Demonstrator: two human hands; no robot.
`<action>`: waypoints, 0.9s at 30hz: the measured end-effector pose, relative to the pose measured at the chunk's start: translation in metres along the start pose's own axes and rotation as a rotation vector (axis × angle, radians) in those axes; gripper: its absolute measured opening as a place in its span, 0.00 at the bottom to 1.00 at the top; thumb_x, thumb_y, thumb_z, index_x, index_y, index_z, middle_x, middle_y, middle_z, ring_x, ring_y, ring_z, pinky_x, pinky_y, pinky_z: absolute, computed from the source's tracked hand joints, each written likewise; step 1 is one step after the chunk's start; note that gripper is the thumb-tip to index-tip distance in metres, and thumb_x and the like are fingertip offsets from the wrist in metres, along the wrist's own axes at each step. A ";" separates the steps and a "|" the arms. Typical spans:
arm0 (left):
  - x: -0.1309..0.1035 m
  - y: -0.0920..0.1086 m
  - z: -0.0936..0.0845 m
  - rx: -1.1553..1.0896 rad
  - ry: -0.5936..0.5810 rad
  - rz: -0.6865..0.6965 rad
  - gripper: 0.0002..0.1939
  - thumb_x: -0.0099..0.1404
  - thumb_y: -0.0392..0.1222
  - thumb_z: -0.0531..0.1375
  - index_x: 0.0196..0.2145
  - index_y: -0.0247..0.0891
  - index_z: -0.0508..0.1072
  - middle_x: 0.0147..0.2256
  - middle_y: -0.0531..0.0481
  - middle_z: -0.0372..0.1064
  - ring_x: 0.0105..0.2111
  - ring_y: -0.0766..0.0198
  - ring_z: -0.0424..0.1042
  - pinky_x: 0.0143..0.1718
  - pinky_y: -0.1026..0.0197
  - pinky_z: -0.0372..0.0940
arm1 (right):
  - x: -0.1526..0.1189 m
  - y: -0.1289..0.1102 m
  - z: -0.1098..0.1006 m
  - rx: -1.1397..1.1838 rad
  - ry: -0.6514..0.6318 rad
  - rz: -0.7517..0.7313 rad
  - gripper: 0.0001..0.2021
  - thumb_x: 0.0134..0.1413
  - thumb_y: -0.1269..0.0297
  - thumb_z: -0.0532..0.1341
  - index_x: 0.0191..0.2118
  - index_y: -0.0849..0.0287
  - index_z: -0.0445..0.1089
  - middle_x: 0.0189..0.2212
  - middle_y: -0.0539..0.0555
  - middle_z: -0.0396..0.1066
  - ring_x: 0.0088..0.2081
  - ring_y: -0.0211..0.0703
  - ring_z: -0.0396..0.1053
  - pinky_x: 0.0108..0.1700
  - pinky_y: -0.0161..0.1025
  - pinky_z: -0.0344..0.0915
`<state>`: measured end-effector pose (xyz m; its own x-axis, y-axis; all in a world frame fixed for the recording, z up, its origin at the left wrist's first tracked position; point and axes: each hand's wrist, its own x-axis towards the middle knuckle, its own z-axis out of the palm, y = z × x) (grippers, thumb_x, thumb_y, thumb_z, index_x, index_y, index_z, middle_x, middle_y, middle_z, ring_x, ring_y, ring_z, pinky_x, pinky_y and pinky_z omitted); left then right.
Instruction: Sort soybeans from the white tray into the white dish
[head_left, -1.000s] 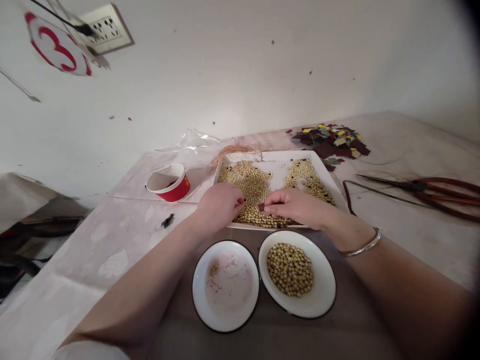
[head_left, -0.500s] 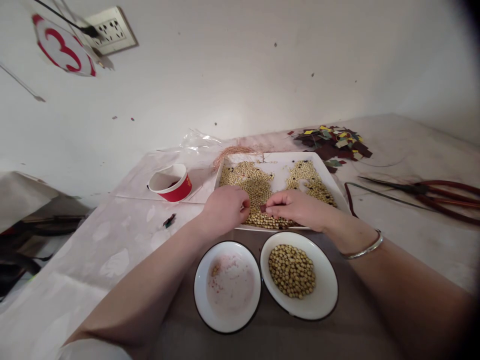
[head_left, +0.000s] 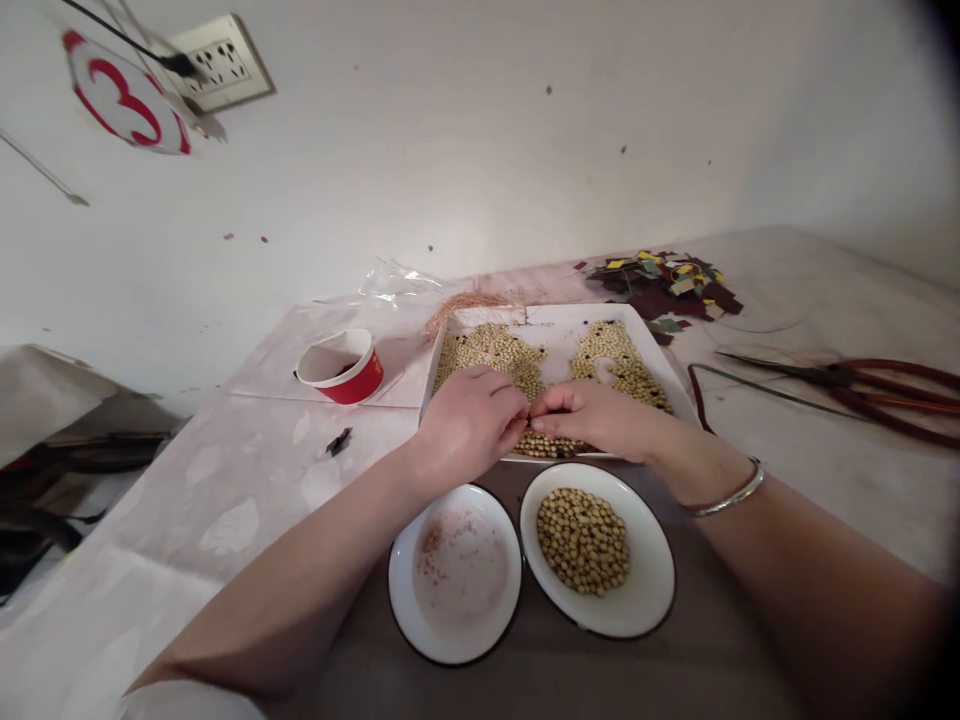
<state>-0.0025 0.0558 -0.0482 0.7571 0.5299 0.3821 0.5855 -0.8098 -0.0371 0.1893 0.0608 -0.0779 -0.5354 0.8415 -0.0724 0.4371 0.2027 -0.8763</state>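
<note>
My left hand (head_left: 478, 415) and my right hand (head_left: 596, 415) meet fingertip to fingertip over the front of a shallow white tray (head_left: 684, 400). Pale yellow round beads (head_left: 517, 352) lie spread in two patches in that tray. My right thumb and index finger pinch a small dark red piece, now mostly hidden where the hands meet. Curled fingers on my left hand touch the same spot; what they grip is hidden. In front stand two white bowls: the right bowl (head_left: 651, 590) holds a heap of yellowish beads, the left bowl (head_left: 405, 575) pinkish residue and small crumbs.
A red and white paper cup (head_left: 364, 382) stands left of the tray. Thin copper-coloured strands (head_left: 465, 308) and clear plastic (head_left: 397, 280) lie behind it. Coloured scraps (head_left: 667, 285) are piled at the back right, with long-handled scissors (head_left: 847, 375) nearer on the right.
My left hand has moved right and now meets my right hand's fingertips. The dark red piece, visible in the right pinch before, is now mostly covered. My right hand has hardly moved.
</note>
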 end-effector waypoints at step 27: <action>0.002 0.007 -0.017 -0.097 0.033 -0.029 0.04 0.59 0.35 0.55 0.28 0.36 0.70 0.28 0.50 0.67 0.32 0.64 0.65 0.36 0.60 0.61 | -0.001 -0.006 -0.001 -0.011 -0.017 0.005 0.08 0.49 0.62 0.58 0.31 0.60 0.71 0.26 0.50 0.70 0.30 0.40 0.65 0.33 0.37 0.58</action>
<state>-0.0016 0.0468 -0.0325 0.7291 0.5464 0.4121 0.5752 -0.8155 0.0636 0.1884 0.0589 -0.0724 -0.5453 0.8340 -0.0846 0.4476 0.2044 -0.8705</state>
